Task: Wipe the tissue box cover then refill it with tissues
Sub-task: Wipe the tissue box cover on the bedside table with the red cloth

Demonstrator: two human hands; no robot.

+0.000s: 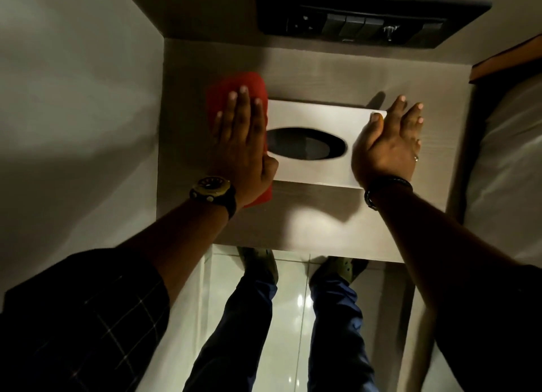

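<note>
A tissue box cover [316,122] sits on a bedside table [308,221], its oval opening facing up. The left hand [243,139] presses a cloth [231,83] flat against its left end; the right hand [387,145] braces its right end. A switch panel [366,22] is mounted on the wall behind, and a bed [510,163] lies to the right.

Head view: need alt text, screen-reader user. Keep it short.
A person's left hand presses a red cloth flat against the left end of a metal tissue box cover on a wooden bedside shelf. The right hand steadies the cover's right end, and no tissue shows in the cover's oval opening.
</note>
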